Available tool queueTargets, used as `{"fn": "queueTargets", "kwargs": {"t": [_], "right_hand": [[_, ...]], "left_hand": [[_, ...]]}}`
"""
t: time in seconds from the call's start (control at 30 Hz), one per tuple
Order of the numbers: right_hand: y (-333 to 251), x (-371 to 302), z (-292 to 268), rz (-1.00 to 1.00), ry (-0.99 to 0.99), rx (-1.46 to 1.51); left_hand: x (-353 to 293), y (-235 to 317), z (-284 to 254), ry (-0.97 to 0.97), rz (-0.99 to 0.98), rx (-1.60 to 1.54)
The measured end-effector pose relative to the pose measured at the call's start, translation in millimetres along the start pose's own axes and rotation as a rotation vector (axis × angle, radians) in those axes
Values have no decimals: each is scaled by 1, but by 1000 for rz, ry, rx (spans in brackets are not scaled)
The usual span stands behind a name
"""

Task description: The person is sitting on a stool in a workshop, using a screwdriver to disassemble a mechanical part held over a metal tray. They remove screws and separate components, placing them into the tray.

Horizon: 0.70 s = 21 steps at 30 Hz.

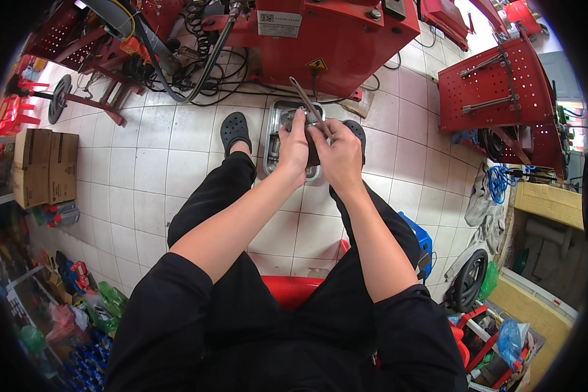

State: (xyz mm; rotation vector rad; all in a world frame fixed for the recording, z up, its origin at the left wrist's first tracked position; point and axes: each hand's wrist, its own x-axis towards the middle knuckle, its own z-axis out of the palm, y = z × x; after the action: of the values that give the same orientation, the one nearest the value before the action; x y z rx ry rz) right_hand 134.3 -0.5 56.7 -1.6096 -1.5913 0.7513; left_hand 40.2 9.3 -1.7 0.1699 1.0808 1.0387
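Both my hands are together over a shallow metal tray (267, 151) on the floor between my feet. My left hand (294, 149) is closed round a dark metal part (313, 155), its thumb lying along the top. From my right hand (338, 153) a long slim metal tool (310, 104) slants up and to the left. The right fingers are wrapped around it, close against the dark part. More metal pieces lie in the tray, largely covered by my hands. The tool's working end and the part's exact kind cannot be made out.
A red machine (340, 49) stands just ahead, with black cables (232, 91) trailing on the tiles. At the right is a red perforated tool panel (483, 91); at the left, cardboard boxes (44, 168). I sit on a red seat (287, 292), a blue case (424, 245) beside my right leg.
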Motion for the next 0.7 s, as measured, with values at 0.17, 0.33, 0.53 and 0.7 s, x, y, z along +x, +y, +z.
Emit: {"fn": "queueTargets", "kwargs": {"t": [0.17,0.33,0.53,0.7], "right_hand": [[1,-2,1,-32,25,-38],[7,-4,7,-119,72,-98],[-6,-2,-1,104,-50,-90],[-22,2,-12,186,-145,-50]], "left_hand": [[-6,5,4,16,-53,18],[-11,6,7,-23,-135,-69],[-23,17,20,-27,-275,-134],[-21,19,18,-107,-286,-210]]}}
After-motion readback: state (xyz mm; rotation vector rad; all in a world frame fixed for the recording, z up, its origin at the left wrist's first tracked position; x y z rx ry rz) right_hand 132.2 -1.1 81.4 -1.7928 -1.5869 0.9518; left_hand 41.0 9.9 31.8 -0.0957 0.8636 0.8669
